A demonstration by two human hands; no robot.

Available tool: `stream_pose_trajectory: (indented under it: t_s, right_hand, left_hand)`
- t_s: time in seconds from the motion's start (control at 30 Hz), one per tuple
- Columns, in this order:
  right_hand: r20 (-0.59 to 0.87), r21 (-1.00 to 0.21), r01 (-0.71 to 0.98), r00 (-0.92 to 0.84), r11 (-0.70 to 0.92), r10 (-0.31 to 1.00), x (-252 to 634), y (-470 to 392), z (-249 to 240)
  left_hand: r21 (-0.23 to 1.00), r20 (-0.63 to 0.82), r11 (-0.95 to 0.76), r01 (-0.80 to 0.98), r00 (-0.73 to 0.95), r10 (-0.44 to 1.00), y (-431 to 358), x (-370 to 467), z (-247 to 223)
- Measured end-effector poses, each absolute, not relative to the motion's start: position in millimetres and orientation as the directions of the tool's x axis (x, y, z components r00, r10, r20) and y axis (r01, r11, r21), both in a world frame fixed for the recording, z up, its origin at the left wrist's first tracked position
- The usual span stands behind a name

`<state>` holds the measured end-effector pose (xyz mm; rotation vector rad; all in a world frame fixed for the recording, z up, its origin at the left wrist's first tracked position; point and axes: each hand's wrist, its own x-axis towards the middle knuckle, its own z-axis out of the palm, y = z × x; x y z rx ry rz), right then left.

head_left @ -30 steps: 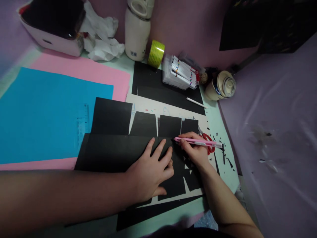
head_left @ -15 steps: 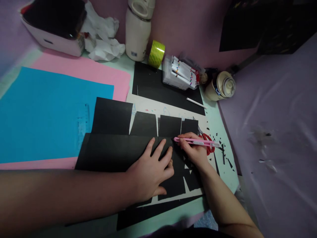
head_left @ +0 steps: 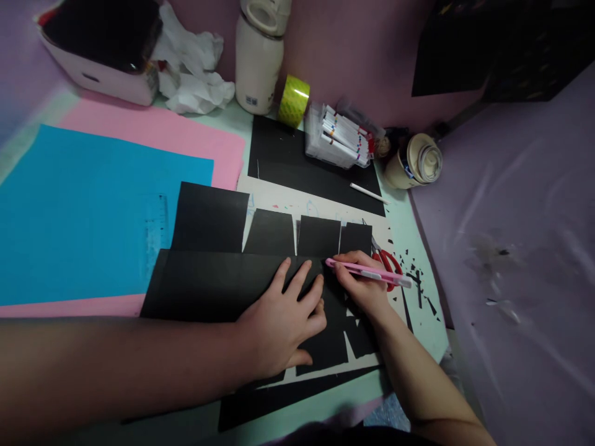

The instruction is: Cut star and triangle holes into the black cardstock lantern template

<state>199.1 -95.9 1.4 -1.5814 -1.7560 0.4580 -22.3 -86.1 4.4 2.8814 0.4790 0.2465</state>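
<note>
Lying open, the left hand (head_left: 281,322) presses black card (head_left: 209,279), likely light, creasable, best held by its edges; the right hand (head_left: 367,292) grips a pink cutter (head_left: 354,269).

The left hand (head_left: 281,327) lies splayed palm-down; the right hand (head_left: 369,296) is curled in a pinch.

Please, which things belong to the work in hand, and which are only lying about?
For the work:
black paper, under the left hand
pink cutter, in the right hand
perhaps red scissors, close by

Apparently just lying about:
blue sheet
yellow tape roll
box of pens
white bottle
</note>
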Motion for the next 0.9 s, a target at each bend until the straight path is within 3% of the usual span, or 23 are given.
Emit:
stream_pose_trajectory:
  t_s: [0.17,0.57,0.9]
  right_hand:
    - [0.323,-0.635,0.710,-0.112,0.303,0.940,194.4,-96.8,6.5]
    - [0.238,-0.707,0.671,-0.071,0.223,0.969,199.9,-98.8,2.7]
    - [0.270,-0.610,0.723,-0.195,0.324,0.943,199.4,-98.4,2.2]
  left_hand:
    - [0.234,0.131,-0.924,0.303,0.932,0.339,-87.1,-21.7,3.9]
    - [0.249,0.120,-0.922,0.298,0.935,0.334,-85.8,-22.4,4.2]
    - [0.243,0.111,-0.921,0.303,0.935,0.337,-86.4,-23.0,6.0]
